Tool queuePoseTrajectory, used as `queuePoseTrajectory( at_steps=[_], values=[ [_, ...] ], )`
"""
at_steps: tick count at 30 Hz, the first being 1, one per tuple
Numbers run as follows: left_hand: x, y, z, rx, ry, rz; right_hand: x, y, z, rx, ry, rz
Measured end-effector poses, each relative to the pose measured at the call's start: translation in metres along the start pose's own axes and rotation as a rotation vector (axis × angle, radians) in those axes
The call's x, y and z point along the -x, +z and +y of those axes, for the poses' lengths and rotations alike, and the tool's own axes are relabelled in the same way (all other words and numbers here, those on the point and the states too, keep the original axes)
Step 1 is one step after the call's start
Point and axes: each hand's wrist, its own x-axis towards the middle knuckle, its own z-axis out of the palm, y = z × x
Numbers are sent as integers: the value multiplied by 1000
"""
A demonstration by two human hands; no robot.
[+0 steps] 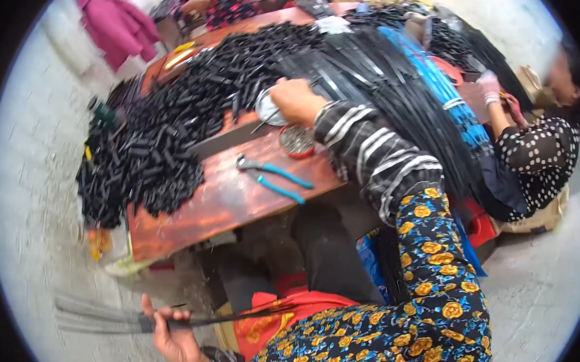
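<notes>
A reddish wooden surface (223, 200) carries a heap of short black tubes (175, 116), blue-handled pliers (274, 178) and a small round red tin (296, 141) of tiny grey metal bits. The right hand (297, 99) reaches a white dish (267, 108), contents hidden, fingers seemingly closed. The left hand (170, 332), held low, clamps a blurred bundle of thin dark strips (106, 315).
</notes>
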Motion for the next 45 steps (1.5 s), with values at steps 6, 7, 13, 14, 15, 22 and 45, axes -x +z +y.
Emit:
queuePoseTrajectory(
  at_steps=[6,7,13,14,15,22,45],
  values=[
    [-11,19,0,19,-13,82,-2,-14,25,-113,-46,170],
    [-13,17,-2,21,-18,72,-5,-30,28,-238,-4,152],
    [-24,21,-10,23,-75,224,-51,-40,81,-507,375,222],
    [-24,24,-9,27,-92,235,-56,-30,92,-509,375,225],
    [-24,28,-9,25,-89,233,-60,-20,102,-516,519,250],
    [-24,29,-8,28,-133,165,-46,11,94,-469,810,304],
    [-39,72,-23,178,-113,-274,154,-59,-260,-1931,-81,-787]
  ],
)
